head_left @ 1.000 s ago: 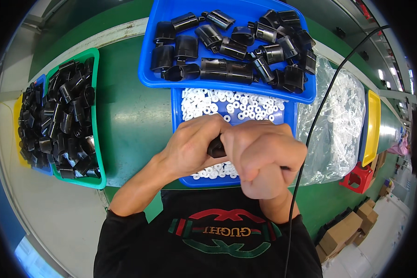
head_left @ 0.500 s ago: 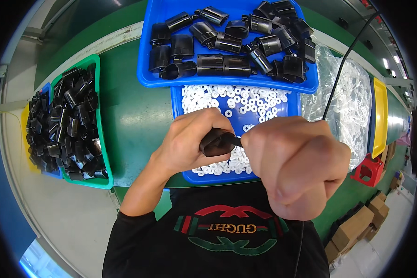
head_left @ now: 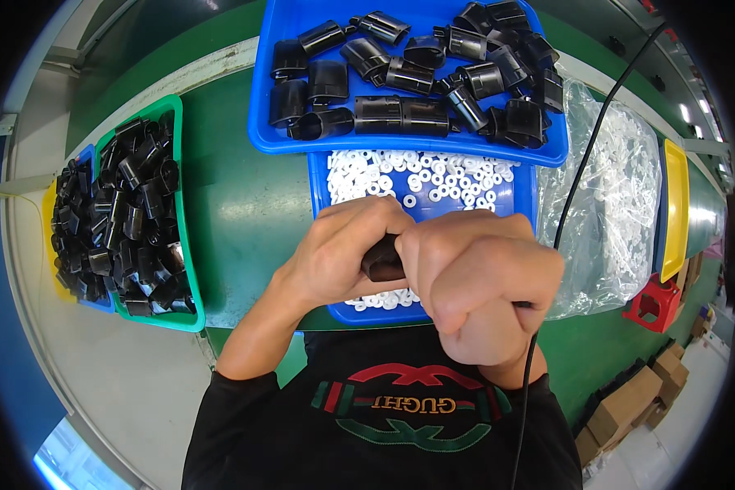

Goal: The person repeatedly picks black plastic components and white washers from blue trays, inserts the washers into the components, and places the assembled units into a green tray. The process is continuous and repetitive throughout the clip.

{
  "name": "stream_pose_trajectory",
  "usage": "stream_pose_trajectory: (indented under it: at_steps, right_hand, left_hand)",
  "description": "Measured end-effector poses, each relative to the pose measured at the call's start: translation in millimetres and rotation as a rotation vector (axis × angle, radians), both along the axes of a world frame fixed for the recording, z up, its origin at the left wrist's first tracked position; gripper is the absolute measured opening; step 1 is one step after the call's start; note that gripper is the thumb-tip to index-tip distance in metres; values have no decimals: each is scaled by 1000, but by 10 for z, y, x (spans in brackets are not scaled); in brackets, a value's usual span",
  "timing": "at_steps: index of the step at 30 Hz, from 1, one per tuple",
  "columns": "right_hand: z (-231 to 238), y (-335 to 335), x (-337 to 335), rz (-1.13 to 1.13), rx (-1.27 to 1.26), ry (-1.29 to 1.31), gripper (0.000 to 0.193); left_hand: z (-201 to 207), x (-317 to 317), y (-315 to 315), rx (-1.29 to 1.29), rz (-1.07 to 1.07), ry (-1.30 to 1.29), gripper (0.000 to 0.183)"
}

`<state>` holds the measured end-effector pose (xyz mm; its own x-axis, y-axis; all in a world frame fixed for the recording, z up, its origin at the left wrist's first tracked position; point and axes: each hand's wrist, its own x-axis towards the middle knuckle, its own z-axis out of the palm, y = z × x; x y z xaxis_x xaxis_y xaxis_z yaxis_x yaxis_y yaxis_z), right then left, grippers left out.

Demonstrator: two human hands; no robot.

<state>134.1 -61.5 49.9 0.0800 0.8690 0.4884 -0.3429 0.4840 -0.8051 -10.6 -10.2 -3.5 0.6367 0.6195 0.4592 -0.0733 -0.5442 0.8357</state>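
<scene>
My left hand [head_left: 335,249] is wrapped round a hollow black plastic sleeve [head_left: 382,263], its open end facing right. Pressed up against that end is my right hand [head_left: 482,282], a closed fist with its fingertips at the sleeve's mouth. Whatever the right fingers grip is hidden behind the knuckles. Both hands are above a blue tray [head_left: 524,192] of small white plastic rings [head_left: 359,175], and cover part of it.
Behind, a blue tray [head_left: 261,106] holds several black sleeves [head_left: 328,80]. Left stands a green bin [head_left: 189,269] heaped with black parts [head_left: 131,212]. A clear bag [head_left: 608,204] of white rings, a yellow tray [head_left: 675,212] and a red stool [head_left: 655,302] are right. A black cable [head_left: 592,147] hangs nearby.
My right hand has moved left, in against the black sleeve. The dark stem that showed between its fingers and the sleeve is now hidden. My left hand keeps its hold.
</scene>
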Motion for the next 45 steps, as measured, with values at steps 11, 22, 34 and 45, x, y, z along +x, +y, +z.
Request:
stream_pose_trajectory:
  at_steps: [11, 22, 34, 45]
  right_hand:
    - [-41, -73, 56, -7, -88, 45, 17]
    - [-540, -138, 574, -455, 270, -1221, 13]
    - [-702, -159, 444, -392, 62, -1436, 29]
    - [-786, -163, 434, -465, 88, -1385, 13]
  left_hand:
    - [16, -105, 104, -83, -17, 107, 34]
    - [67, -134, 148, -72, 91, 149, 32]
    - [916, 619, 938, -5, 433, 296, 28]
    - [210, 1187, 3066, 217, 451, 801, 51]
